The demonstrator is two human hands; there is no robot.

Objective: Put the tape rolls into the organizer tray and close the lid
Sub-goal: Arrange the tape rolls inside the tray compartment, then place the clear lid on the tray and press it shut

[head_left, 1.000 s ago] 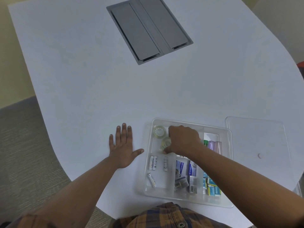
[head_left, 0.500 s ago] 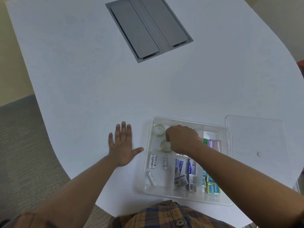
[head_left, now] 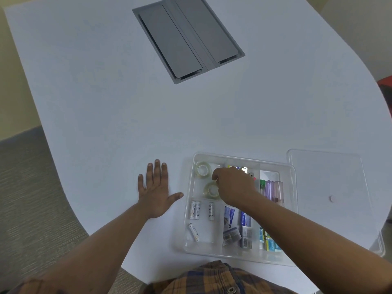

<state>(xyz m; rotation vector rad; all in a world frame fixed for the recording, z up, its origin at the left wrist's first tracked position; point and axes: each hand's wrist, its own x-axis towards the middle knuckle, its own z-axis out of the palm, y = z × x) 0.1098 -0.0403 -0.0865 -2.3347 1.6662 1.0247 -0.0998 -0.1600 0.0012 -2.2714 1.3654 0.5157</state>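
Observation:
A clear organizer tray [head_left: 293,211] lies at the near table edge. Two clear tape rolls lie flat in its far-left compartment, one tape roll [head_left: 203,169] at the back and a second tape roll [head_left: 211,190] in front of it. My right hand [head_left: 233,187] hovers over the tray with curled fingers. It covers the second roll's right edge, and any grip on that roll is hidden. My left hand [head_left: 156,190] rests flat on the table left of the tray, fingers spread. The clear lid [head_left: 331,187] lies on the table right of the tray.
The tray's other compartments hold several batteries [head_left: 196,210], small staple boxes [head_left: 232,225], coloured items and purple tubes [head_left: 273,190]. A grey cable hatch [head_left: 188,39] is set into the white table [head_left: 106,92] farther back. Carpeted floor lies to the left.
My right hand has drawn back a little to the right, so more of the second tape roll shows. That roll has settled slightly nearer to me. My left hand has not moved.

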